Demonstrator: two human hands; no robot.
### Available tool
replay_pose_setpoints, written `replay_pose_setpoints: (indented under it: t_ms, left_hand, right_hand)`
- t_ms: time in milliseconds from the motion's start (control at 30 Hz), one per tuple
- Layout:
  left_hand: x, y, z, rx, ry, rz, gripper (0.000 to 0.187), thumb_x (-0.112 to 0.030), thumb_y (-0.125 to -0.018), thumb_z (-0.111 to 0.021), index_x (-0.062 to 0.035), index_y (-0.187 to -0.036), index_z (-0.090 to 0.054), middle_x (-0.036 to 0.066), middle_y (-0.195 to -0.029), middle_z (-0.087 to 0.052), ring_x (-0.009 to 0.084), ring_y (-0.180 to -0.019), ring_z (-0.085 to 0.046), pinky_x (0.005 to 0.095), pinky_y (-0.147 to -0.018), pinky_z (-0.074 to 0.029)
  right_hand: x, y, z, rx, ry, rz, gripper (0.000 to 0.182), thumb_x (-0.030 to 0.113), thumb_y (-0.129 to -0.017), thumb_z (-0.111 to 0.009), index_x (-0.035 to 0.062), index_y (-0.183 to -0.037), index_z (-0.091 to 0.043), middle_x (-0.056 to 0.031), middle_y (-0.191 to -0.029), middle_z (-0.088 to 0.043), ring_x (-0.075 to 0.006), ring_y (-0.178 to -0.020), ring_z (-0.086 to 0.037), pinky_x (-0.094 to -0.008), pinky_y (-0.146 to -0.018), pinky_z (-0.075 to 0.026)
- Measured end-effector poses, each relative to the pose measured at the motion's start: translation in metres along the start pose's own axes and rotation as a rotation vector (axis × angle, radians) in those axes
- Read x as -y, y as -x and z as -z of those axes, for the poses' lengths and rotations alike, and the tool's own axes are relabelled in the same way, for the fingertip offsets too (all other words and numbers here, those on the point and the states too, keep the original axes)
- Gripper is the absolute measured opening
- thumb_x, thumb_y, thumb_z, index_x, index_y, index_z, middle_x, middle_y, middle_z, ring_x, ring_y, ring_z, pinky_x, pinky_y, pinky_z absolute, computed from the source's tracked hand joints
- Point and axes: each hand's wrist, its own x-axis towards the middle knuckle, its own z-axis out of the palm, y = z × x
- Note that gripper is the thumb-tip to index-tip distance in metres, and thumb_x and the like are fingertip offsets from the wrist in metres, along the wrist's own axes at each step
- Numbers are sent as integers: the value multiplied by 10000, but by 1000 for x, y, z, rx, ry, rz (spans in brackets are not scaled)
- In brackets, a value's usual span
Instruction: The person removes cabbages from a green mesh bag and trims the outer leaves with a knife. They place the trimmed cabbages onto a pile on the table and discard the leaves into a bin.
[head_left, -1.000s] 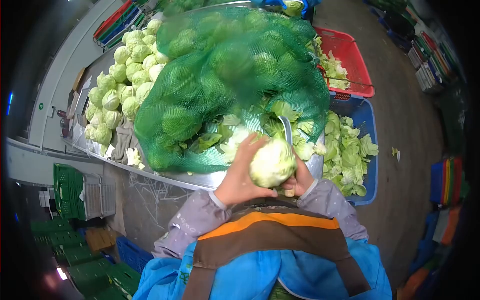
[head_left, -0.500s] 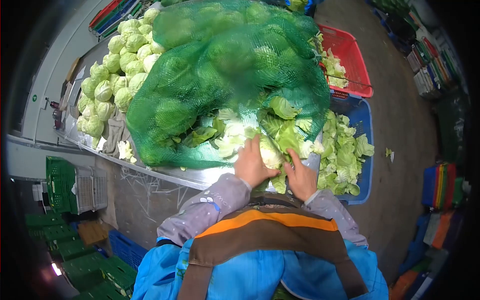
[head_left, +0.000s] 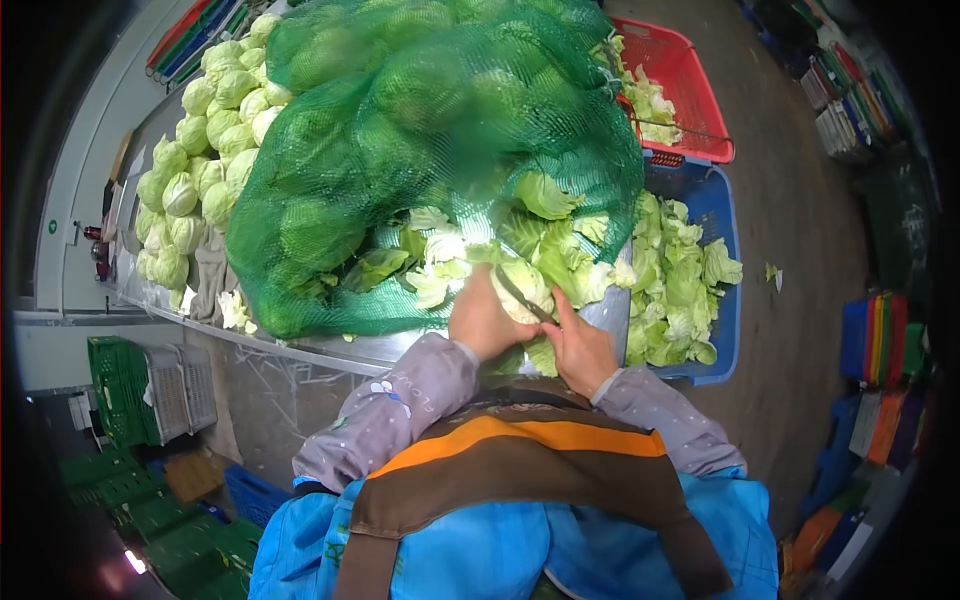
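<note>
Though part-open, left hand against cabbage

Pale wall panels at left, grey-brown floor, stacked green crates, small bright light at lower left

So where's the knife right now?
Head view: the knife is in the right hand, its blade across the cabbage beside the left hand, on the near side of the green net bag.

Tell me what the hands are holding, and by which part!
The grip of the left hand is on the left side of a cabbage. The grip of the right hand is on the near end of a knife.
</note>
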Motion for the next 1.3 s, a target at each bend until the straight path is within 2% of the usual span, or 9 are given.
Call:
replay_pose_setpoints:
  t_ms: [167,300,567,633,700,767,1033,1133,1300]
  left_hand:
    - [-7,10,-4,-44,-30,75,872,-263,-475,-878,23,-1162,-424,227,-1040,-573,377,-970,-577,411,-830,-479]
    - [4,11,-5,-49,94,49,965,-259,-472,-884,42,-1239,-383,232,-1081,-557,376,-1023,-549,403,-869,-460]
    - [67,27,8,120,146,-204,1071,-322,-533,-878,48,-1313,-244,251,-1174,-512,312,-1110,-527,362,-941,-435]
    - [63,31,14,215,300,-223,1079,-333,-556,-874,68,-1316,-222,244,-1185,-509,283,-1127,-521,349,-947,-434]
    - [37,31,18,168,406,440,1051,-352,-598,-863,119,-1279,-214,229,-1165,-525,243,-1091,-545,329,-911,-461]
    - [31,28,10,110,390,509,1047,-426,-573,-854,95,-1282,-287,241,-1154,-526,312,-1091,-541,355,-922,-450]
    - [18,54,31,-104,90,-77,881,-271,-539,-849,-6,-1244,-392,216,-1126,-549,346,-1036,-564,385,-867,-473]
    - [15,54,41,-167,24,-263,923,-224,-541,-845,-1,-1295,-362,223,-1199,-500,362,-1100,-515,391,-930,-438]
    - [8,50,50,-85,-76,-384,950,-222,-496,-861,8,-1281,-378,192,-1223,-498,333,-1120,-516,372,-944,-435]
  right_hand:
    - [-44,-28,-49,-183,-411,-295,448,306,-935,-457,1,-1263,-456,-242,-880,-641,-413,-710,-621,-466,-646,-472]
    - [-2,-25,4,77,-232,-277,503,390,-887,-525,8,-1214,-518,-226,-743,-639,-410,-710,-626,-465,-657,-469]
    - [-40,-41,-30,-272,-341,-157,453,416,-729,-738,22,-940,-669,-183,-683,-637,-338,-630,-632,-390,-584,-490]
    - [-19,-31,-13,-124,-311,-177,469,420,-712,-754,27,-951,-661,-172,-679,-636,-334,-621,-634,-398,-572,-488]
    - [2,-24,-15,-228,-263,-17,457,425,-712,-752,37,-928,-645,-155,-672,-640,-333,-612,-635,-411,-565,-488]
    - [11,-28,-13,-255,-191,60,413,392,-745,-728,43,-932,-611,-157,-655,-633,-350,-603,-631,-424,-557,-486]
    - [-20,-49,22,39,141,-383,428,336,-769,-704,32,-1034,-560,-197,-849,-644,-391,-795,-632,-448,-690,-495]
    - [17,-38,51,-322,61,-65,522,366,-745,-728,40,-1108,-544,-156,-891,-609,-372,-765,-618,-435,-681,-495]
    - [50,-40,48,64,-341,319,444,289,-684,-797,38,-1013,-635,-93,-881,-582,-207,-670,-571,-336,-588,-468]
